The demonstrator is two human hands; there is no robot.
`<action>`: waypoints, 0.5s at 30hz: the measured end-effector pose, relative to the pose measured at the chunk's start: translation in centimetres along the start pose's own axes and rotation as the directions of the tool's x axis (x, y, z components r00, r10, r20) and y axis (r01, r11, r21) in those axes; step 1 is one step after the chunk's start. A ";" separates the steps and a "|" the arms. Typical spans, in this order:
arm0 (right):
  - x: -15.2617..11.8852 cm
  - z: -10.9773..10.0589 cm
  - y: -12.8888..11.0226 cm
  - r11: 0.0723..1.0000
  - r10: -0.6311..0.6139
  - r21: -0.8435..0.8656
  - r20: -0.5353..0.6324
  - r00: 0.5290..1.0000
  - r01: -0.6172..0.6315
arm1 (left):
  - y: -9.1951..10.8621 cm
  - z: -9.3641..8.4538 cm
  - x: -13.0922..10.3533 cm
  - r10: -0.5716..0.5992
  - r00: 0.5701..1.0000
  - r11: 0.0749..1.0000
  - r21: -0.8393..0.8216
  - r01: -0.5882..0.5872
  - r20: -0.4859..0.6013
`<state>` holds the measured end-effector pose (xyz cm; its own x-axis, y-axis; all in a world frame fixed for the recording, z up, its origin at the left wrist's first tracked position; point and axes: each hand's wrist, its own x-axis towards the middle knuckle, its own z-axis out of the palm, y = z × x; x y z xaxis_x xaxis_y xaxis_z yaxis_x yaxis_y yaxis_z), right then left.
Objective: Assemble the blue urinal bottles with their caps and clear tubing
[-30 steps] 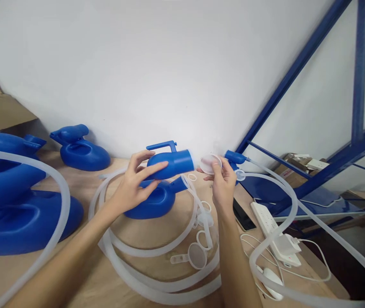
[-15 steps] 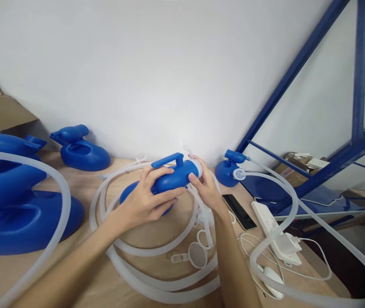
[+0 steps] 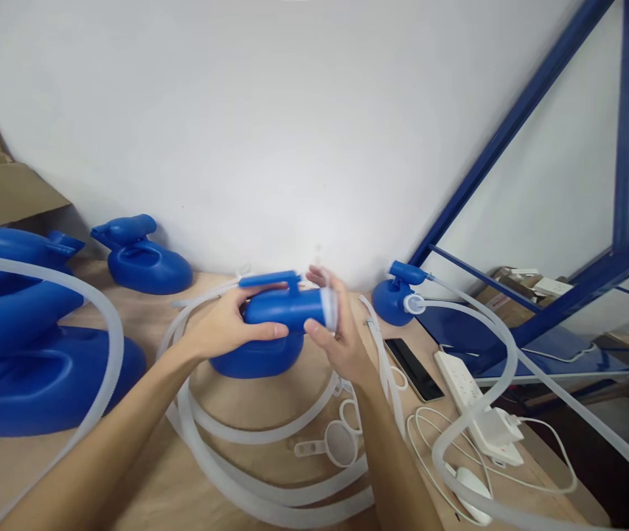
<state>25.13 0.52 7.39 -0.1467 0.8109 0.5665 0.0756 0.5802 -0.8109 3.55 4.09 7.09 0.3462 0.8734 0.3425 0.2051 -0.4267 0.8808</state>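
A blue plastic urinal bottle (image 3: 259, 361) is in front of me, its wide neck pointing right and its handle on top. My left hand (image 3: 231, 321) grips the neck from the left, thumb along the near side. A white cap (image 3: 329, 308), blurred, sits at the bottle's mouth. Around that cap is my right hand (image 3: 341, 324), its thumb at the near side and its fingers behind. Clear tubing (image 3: 270, 435) lies coiled about the bottle. A loose round white cap with a strap (image 3: 341, 444) lies to the near right.
More blue bottles (image 3: 151, 265) stand at left, near a cardboard box (image 3: 9, 192). At right are another bottle (image 3: 391, 302) with tubing, a phone (image 3: 414, 369), a white power strip (image 3: 474, 405) with cords, and a blue metal rack (image 3: 513, 125).
The bottle has turned and come down slightly left, so its neck lies more level above its body. My right hand has shifted around the cap, its fingers more raised.
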 end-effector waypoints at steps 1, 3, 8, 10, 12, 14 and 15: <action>0.0 0.0 -0.2 0.998 0.010 0.056 0.036 0.999 -0.012 | 0.3 -0.4 -0.1 -0.002 1.000 0.998 0.067 0.003 -0.019; 0.3 0.1 -0.4 0.970 0.056 0.235 0.036 0.998 -0.063 | 1.1 -0.6 -0.4 0.055 0.998 0.986 0.161 -0.049 -0.034; 1.0 0.3 -1.0 0.841 0.316 0.457 0.020 0.949 -0.290 | 3.0 0.1 -1.1 0.390 0.905 0.848 0.317 -0.426 0.171; 1.1 0.5 -1.2 0.799 0.366 0.485 0.075 0.928 -0.354 | 2.9 0.1 -1.3 0.478 0.854 0.764 0.383 -0.520 0.206; 1.0 0.9 -1.2 0.797 0.371 0.480 0.091 0.924 -0.367 | 2.5 0.0 -1.5 0.539 0.815 0.691 0.442 -0.573 0.212; 0.8 1.5 -0.9 0.839 0.334 0.437 0.054 0.941 -0.323 | 2.0 -0.2 -1.4 0.571 0.792 0.658 0.456 -0.599 0.216; 0.7 1.8 -0.7 0.863 0.308 0.411 0.031 0.951 -0.293 | 1.8 -0.3 -1.4 0.569 0.794 0.665 0.447 -0.598 0.216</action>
<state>23.17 0.57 8.06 -0.1467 0.9474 0.2844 -0.2970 0.2320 -0.9263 3.19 2.18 8.30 0.5894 0.3997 0.7020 0.3389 -0.9112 0.2343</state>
